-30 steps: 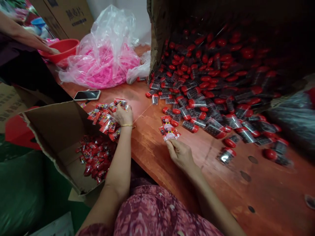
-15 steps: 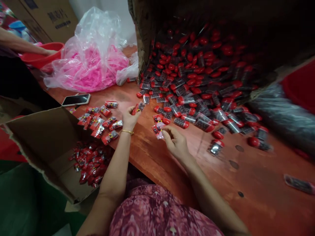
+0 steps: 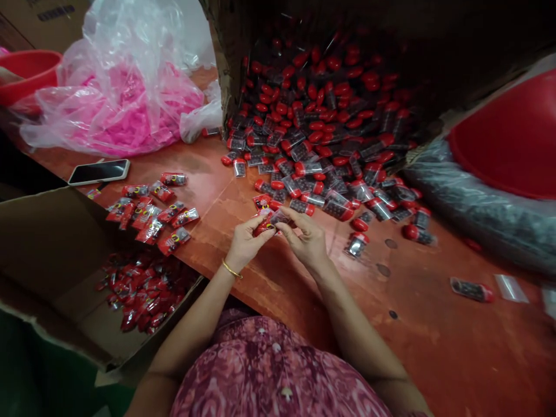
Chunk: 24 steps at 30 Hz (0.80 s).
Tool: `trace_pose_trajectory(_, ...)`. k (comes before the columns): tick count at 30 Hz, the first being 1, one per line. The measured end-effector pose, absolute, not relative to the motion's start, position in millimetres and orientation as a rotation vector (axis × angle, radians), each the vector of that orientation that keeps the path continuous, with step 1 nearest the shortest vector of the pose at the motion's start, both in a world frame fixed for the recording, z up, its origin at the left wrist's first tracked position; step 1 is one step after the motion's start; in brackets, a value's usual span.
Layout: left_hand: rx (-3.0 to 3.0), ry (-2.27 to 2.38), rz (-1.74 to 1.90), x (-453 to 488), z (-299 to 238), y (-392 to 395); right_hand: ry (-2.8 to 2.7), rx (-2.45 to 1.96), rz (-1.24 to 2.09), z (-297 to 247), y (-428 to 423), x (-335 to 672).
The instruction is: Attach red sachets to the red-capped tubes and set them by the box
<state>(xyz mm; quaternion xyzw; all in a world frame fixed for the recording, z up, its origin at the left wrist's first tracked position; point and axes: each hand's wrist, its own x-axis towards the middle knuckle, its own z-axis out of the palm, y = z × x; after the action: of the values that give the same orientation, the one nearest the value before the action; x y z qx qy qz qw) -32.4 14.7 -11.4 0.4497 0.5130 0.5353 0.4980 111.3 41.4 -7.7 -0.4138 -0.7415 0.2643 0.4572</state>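
Note:
My left hand [image 3: 247,242] and my right hand [image 3: 306,238] meet over the tabletop, thumbs and fingertips pinched. Between them is a small clear-and-red packet [image 3: 274,220], with something dark inside; my fingers partly cover it, and both hands grip it. Just behind the fingertips lies another red printed packet [image 3: 261,201]. To the left, several filled red packets [image 3: 150,215] are spread near the table edge. Beyond my hands spreads a large heap of clear tubes with red caps [image 3: 313,168], spilling from a big dark carton [image 3: 221,63].
An open cardboard box [image 3: 56,243] at the lower left holds many red packets [image 3: 139,292]. A phone [image 3: 99,172] lies near a plastic bag of pink pieces [image 3: 125,110]. On the right are a red basin [image 3: 508,139], a plastic-wrapped bundle [image 3: 469,214] and a single tube [image 3: 471,289].
My left hand, carrying a red packet, has come right and down to meet my right hand. The right fingers have lifted from the flat packets onto the held one. The view has shifted rightward.

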Motion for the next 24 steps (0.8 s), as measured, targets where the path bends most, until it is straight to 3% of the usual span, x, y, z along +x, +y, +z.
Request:
trace_pose_trajectory(10, 1.26, 1.382, 1.266, -25.3, -27.2, 5.5, -1.886, -0.94, 0.512, -24.3, 38.7, 109.8)
trace_pose_trajectory(18, 1.27, 1.393, 1.143, -38.9, -27.8, 11.4, -1.827, -1.077, 0.865, -34.9, 41.6, 103.9)
trace_pose_trajectory(21, 1.355, 1.651, 1.035, -64.7, -17.5, 15.8, -1.815, -1.116, 0.883, -27.6, 37.7, 108.1)
trace_pose_trajectory(24, 1.384, 2.237, 0.721, -93.0, -1.4, 19.7, -1.793, -1.187, 0.707, -18.6, 31.5, 129.0)
